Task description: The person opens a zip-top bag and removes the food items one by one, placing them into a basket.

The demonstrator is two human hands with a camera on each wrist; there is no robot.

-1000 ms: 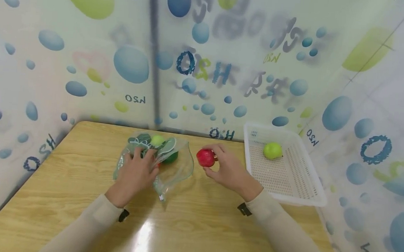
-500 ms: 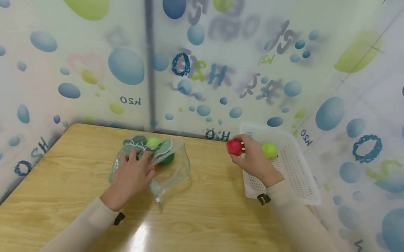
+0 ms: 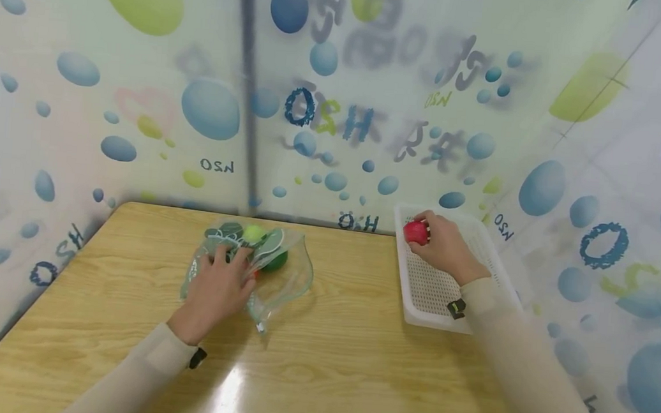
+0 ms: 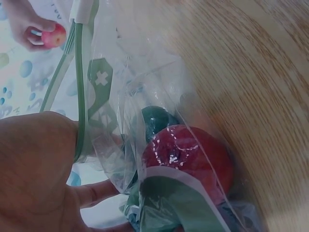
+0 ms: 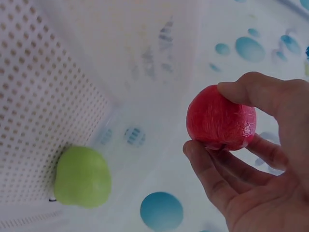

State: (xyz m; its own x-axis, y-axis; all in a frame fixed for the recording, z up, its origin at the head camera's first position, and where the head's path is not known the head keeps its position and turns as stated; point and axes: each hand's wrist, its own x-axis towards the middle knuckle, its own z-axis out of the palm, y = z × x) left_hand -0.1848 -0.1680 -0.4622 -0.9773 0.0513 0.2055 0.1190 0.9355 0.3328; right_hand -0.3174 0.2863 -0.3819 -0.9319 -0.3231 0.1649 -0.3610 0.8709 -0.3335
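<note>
My right hand point(image 3: 444, 248) grips a red apple point(image 3: 416, 232) between thumb and fingers, over the far left corner of a white plastic basket point(image 3: 408, 289). In the right wrist view, the apple point(image 5: 219, 120) shows shiny and whole, and a green apple point(image 5: 83, 177) lies in the basket; my hand hides that one in the head view. My left hand point(image 3: 217, 296) rests with spread fingers on a clear zip bag point(image 3: 294, 274) with green print. Inside the bag are a red fruit point(image 4: 193, 154), a dark green round item point(image 4: 157, 121) and a light green one point(image 3: 254, 234).
The light wooden table point(image 3: 319, 372) stands against a wall point(image 3: 340, 73) printed with blue and green drops and letters. A second wall point(image 3: 618, 284) rises close behind the basket's right side. The bag's slider end point(image 3: 260, 327) points toward me.
My right hand has carried the red apple rightward, from beside the bag to over the basket, and now covers the green apple in the head view. My left hand stays on the bag.
</note>
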